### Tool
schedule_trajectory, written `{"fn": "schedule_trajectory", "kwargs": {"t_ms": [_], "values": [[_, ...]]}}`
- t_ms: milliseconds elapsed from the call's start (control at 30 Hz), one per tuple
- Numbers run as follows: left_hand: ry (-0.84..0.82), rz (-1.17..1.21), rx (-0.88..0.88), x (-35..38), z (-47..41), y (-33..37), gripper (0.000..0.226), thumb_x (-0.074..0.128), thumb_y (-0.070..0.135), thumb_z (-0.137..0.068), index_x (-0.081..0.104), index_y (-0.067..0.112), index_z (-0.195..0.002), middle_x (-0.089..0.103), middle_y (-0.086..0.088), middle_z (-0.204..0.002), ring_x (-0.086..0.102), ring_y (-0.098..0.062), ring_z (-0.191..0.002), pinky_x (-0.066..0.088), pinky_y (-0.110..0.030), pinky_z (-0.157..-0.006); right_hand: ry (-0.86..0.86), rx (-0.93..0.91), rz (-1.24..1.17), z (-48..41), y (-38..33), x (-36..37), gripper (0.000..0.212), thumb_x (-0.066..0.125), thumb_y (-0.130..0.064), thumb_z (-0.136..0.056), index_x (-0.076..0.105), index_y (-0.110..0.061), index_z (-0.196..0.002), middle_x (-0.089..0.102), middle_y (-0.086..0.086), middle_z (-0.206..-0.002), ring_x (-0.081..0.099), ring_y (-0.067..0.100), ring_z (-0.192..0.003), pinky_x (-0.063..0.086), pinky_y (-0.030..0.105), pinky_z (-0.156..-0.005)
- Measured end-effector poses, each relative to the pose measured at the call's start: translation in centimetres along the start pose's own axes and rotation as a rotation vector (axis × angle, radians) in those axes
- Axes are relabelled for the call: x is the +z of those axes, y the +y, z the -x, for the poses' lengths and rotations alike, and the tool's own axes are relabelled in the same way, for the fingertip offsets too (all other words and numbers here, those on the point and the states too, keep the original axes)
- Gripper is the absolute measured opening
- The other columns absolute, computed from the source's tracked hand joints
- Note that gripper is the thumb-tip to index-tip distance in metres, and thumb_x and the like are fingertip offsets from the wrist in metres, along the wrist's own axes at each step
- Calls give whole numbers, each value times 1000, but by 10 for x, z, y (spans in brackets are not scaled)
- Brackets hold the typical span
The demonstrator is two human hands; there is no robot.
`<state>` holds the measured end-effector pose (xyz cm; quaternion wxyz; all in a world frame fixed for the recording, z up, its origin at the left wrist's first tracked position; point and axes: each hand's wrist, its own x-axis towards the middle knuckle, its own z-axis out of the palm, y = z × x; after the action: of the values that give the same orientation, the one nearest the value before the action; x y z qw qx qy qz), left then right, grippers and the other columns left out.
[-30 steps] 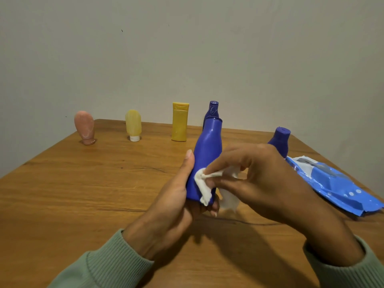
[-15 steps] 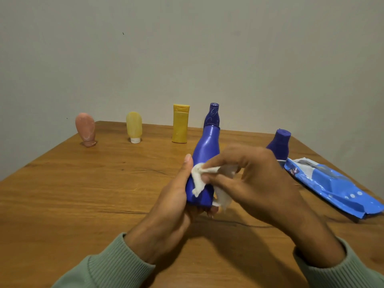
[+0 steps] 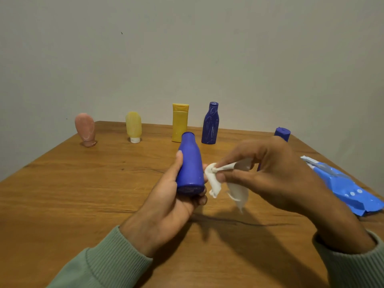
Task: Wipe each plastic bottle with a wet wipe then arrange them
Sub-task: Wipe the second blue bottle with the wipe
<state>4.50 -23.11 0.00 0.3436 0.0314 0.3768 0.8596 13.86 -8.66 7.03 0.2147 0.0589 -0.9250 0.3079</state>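
Note:
My left hand (image 3: pixel 166 204) grips a blue plastic bottle (image 3: pixel 190 163) low on its body, tilted away so its base faces me. My right hand (image 3: pixel 268 173) pinches a crumpled white wet wipe (image 3: pixel 216 181) just right of the bottle's lower side; part of the wipe hangs below the fingers. At the back of the table stand a pink tube (image 3: pixel 85 129), a pale yellow tube (image 3: pixel 133 127), a yellow bottle (image 3: pixel 180 122) and a dark blue bottle (image 3: pixel 210 123). Another blue bottle (image 3: pixel 282 133) is mostly hidden behind my right hand.
A blue wet-wipe pack (image 3: pixel 342 188) lies at the right edge of the wooden table (image 3: pixel 72 183). A plain wall rises directly behind the table.
The held bottle has tipped away from upright, showing its base and uncovering the dark blue bottle behind it. The wipe has come off the bottle's front to its right side.

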Motion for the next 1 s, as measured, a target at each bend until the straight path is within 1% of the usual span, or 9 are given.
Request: {"fn": "schedule_trajectory", "kwargs": {"t_ms": [100, 233, 367, 500, 600, 700, 767, 900, 1000], "values": [[1, -30, -1, 3, 2, 1, 44, 54, 40, -92, 64, 0, -107, 61, -16, -80, 42, -20, -56, 32, -32, -53, -18, 54, 52, 0, 2, -3, 12, 76, -32, -72, 74, -34, -84, 66, -21, -82, 58, -5, -81, 45, 9, -59], [-16, 2, 3, 5, 1, 3, 56, 60, 33, -86, 52, -4, -126, 56, -13, -76, 41, -16, -49, 41, -26, -43, -54, 19, 75, 2, -7, 0, 11, 76, -31, -72, 74, -33, -82, 66, -21, -80, 58, -5, -81, 46, 9, -61], [-3, 68, 9, 3, -1, 6, 51, 66, 24, -75, 52, 3, -120, 61, -14, -74, 50, -17, -61, 45, -25, -55, -3, -25, 96, 3, -14, 12, 11, 75, -25, -76, 74, -27, -87, 65, -20, -80, 58, -4, -80, 44, 7, -68], [5, 57, 34, 1, -3, 7, 41, 66, 21, -71, 51, 9, -107, 60, -10, -68, 52, -15, -54, 43, -26, -52, 74, -24, 136, 4, -16, 23, 10, 71, -28, -79, 73, -25, -88, 64, -18, -82, 58, -2, -79, 45, 7, -69], [27, 65, 25, 0, -3, 7, 43, 67, 20, -70, 53, 7, -109, 64, -12, -72, 62, -18, -58, 51, -30, -54, 121, -54, 169, 5, -17, 33, 6, 71, -27, -79, 72, -23, -84, 65, -13, -80, 58, 1, -75, 47, 13, -63], [-25, 100, -94, -8, -4, 10, 67, 79, 17, -71, 51, 5, -130, 67, -17, -88, 67, -24, -72, 57, -38, -77, 86, -103, 184, 7, -22, 46, 12, 66, -30, -79, 71, -21, -86, 64, -9, -82, 57, 3, -76, 48, 14, -64], [-35, 125, -121, -7, -3, 11, 68, 80, 17, -69, 51, 5, -130, 66, -17, -97, 66, -25, -79, 56, -41, -85, 99, -121, 177, 7, -21, 49, 12, 67, -29, -79, 71, -19, -86, 64, -8, -81, 58, 4, -75, 48, 15, -64], [26, 132, 7, 0, -5, 10, 51, 67, 18, -70, 55, -2, -116, 66, -20, -89, 65, -23, -75, 59, -34, -70, 237, -99, 202, 6, -13, 45, 6, 72, -24, -79, 70, -19, -81, 63, -10, -76, 57, 3, -70, 47, 14, -60], [-10, 129, -77, -6, -4, 8, 51, 69, 22, -75, 57, -2, -118, 68, -18, -94, 66, -23, -80, 56, -38, -85, 181, -124, 184, 7, -18, 53, 9, 69, -26, -80, 71, -19, -85, 65, -9, -80, 57, 2, -72, 47, 13, -61]]}}
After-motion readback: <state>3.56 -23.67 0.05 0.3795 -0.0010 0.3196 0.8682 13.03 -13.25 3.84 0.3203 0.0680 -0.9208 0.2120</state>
